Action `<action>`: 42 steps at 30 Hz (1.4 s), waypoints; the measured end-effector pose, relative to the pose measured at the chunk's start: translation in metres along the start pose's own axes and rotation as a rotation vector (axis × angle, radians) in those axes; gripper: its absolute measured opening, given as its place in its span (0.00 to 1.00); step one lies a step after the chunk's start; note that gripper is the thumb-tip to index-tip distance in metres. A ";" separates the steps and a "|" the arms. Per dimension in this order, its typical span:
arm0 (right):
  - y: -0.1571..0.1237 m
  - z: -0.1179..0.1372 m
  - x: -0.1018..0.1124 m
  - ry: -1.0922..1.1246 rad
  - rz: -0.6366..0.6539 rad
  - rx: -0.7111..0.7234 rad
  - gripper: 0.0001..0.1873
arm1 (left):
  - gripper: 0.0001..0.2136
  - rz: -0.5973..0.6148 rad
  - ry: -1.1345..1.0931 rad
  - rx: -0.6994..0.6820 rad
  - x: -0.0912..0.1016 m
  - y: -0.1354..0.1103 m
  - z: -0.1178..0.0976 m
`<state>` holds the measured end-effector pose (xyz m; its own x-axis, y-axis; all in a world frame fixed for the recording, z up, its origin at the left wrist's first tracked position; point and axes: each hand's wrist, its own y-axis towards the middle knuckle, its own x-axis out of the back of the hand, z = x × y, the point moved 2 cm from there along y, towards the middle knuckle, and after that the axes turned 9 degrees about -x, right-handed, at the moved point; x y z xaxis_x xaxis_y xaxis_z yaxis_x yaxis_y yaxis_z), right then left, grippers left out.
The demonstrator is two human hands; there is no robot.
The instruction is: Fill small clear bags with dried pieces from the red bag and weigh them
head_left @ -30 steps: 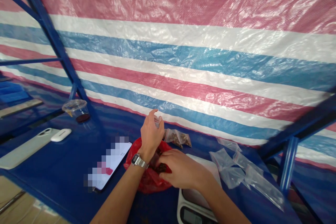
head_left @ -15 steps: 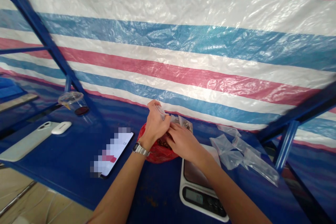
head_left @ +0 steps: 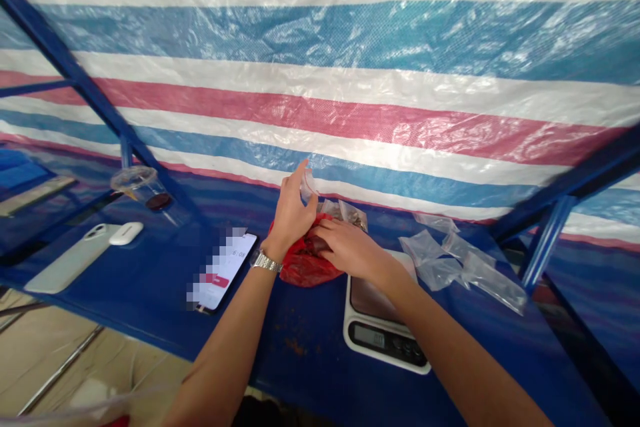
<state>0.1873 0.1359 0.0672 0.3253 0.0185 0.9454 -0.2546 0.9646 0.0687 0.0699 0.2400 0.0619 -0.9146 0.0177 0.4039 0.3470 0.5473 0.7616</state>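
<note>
Two bare hands work close together, almost touching. The left hand point(head_left: 294, 212), with one metal-banded digital watch point(head_left: 267, 261) at its wrist, grips one small clear plastic bag point(head_left: 307, 185) between thumb and fingers. The right hand point(head_left: 347, 250) has its fingers curled into the mouth of one red plastic bag point(head_left: 309, 272), which lies crumpled and glossy beneath both hands; its brown, crumbly contents barely show, and whether those fingertips pinch any cannot be told.

Just beyond the right hand sit at least two filled clear bags point(head_left: 354, 215) with brown bits inside, partly hidden. Under the right forearm is one digital kitchen scale point(head_left: 357, 340), white-rimmed with a smooth rectangular plate. To the right of that hand lie several flat clear bags point(head_left: 435, 261), at least four, thin, wrinkled and overlapping.

Left of the left hand are two smartphones: a lit one point(head_left: 227, 273) nearest, and a pale one point(head_left: 67, 261) farther off, touching one rounded white earbud case point(head_left: 126, 233). Beyond those, one clear plastic cup point(head_left: 145, 185) holds a little dark liquid. Brown crumbs point(head_left: 295, 345) speckle the smooth blue table point(head_left: 165, 263) nearer than the hands; past them hangs one shiny, woven striped tarp point(head_left: 320, 33).
</note>
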 end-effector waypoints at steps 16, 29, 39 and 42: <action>-0.016 -0.011 0.042 0.076 0.001 -0.020 0.14 | 0.27 0.405 0.049 -0.216 0.029 -0.020 -0.014; -0.014 -0.001 0.038 0.027 -0.098 -0.106 0.17 | 0.21 0.522 0.201 -0.260 0.033 -0.016 -0.009; -0.003 -0.011 0.001 -0.283 0.002 -0.188 0.12 | 0.17 0.696 0.451 -0.065 0.033 -0.027 -0.001; -0.002 -0.011 -0.001 -0.294 -0.041 -0.244 0.11 | 0.18 0.694 0.485 -0.035 0.030 -0.029 0.004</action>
<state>0.1977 0.1371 0.0623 0.0465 -0.0637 0.9969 -0.0108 0.9979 0.0643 0.0313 0.2284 0.0503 -0.3043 -0.0250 0.9523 0.8103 0.5188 0.2725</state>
